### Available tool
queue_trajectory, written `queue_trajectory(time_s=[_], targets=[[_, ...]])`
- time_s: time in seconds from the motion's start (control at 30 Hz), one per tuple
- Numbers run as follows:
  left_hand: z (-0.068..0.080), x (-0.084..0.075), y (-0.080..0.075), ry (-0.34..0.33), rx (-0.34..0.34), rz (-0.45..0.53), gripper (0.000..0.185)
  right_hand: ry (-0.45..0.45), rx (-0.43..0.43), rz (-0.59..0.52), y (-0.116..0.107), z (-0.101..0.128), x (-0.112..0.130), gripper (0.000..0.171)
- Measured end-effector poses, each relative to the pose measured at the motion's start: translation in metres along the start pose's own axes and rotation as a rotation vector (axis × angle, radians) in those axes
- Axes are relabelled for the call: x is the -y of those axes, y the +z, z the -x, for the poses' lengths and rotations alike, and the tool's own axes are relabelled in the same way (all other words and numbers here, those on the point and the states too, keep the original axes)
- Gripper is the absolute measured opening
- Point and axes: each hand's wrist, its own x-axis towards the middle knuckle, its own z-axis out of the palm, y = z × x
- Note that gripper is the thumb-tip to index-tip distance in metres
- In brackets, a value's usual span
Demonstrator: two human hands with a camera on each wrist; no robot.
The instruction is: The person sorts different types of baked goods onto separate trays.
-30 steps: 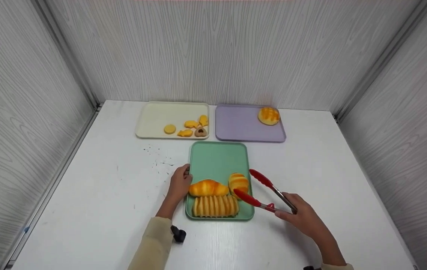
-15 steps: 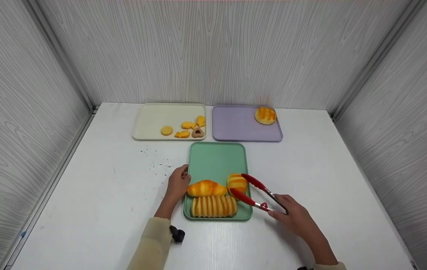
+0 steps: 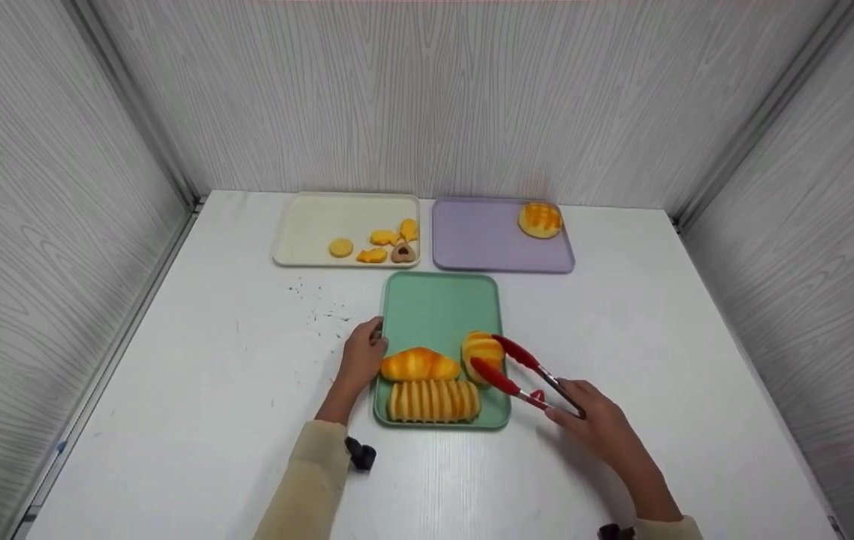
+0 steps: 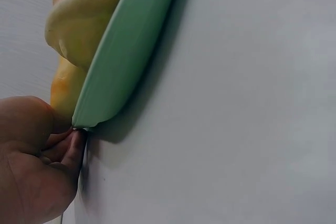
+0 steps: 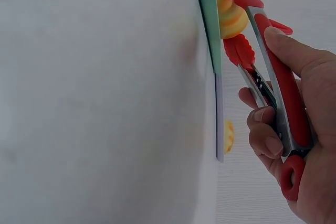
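My left hand (image 3: 362, 354) grips the left rim of a green tray (image 3: 438, 304); in the left wrist view its thumb and fingers meet at the tray's edge. My right hand (image 3: 598, 420) holds red-tipped metal tongs (image 5: 281, 85) by their handles. The tongs' tips are spread around a round striped bread roll (image 3: 482, 347) at the tray's right side, one at its upper right edge, the other overlapping its lower part. A golden croissant-shaped bread (image 3: 419, 365) lies left of the roll. Below it, a ridged loaf (image 3: 434, 401) sits at the tray's near end.
Behind the green tray stand a cream tray (image 3: 314, 225) and a purple tray (image 3: 479, 236). The cream one bears several small biscuits, among them a round biscuit (image 3: 341, 247) and a brown triangular biscuit (image 3: 403, 253). A round bun (image 3: 540, 220) sits on the purple tray. Pale walls enclose the table.
The tongs have moved left, and their spread has narrowed; the upper tip has come from beyond the tray's right edge to the round roll. My left hand stays at the tray rim.
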Motion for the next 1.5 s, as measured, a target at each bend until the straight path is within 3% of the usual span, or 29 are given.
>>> queue_trajectory(time_s=[0.5, 0.83, 1.03, 1.17, 1.33, 1.5], targets=[[-0.002, 0.003, 0.000, 0.005, 0.015, -0.009, 0.044, 0.032, -0.113, -0.024, -0.019, -0.024, -0.004, 0.065], [-0.003, 0.003, -0.002, -0.001, 0.008, -0.015, 0.044, 0.147, -0.155, -0.028, -0.044, -0.090, -0.013, 0.064], [-0.002, 0.003, 0.000, -0.004, 0.014, -0.019, 0.045, 0.222, -0.195, -0.001, -0.051, -0.122, -0.029, 0.048], [-0.002, 0.003, 0.000, -0.011, 0.005, -0.030, 0.044, 0.230, -0.235, 0.035, -0.051, -0.140, -0.035, 0.041], [-0.001, 0.003, 0.000, -0.012, 0.005, -0.024, 0.044, 0.299, -0.243, -0.007, -0.047, -0.159, -0.036, 0.047], [0.000, 0.002, 0.000, -0.007, 0.015, 0.005, 0.045, 0.318, -0.304, 0.011, -0.036, -0.171, -0.032, 0.051]])
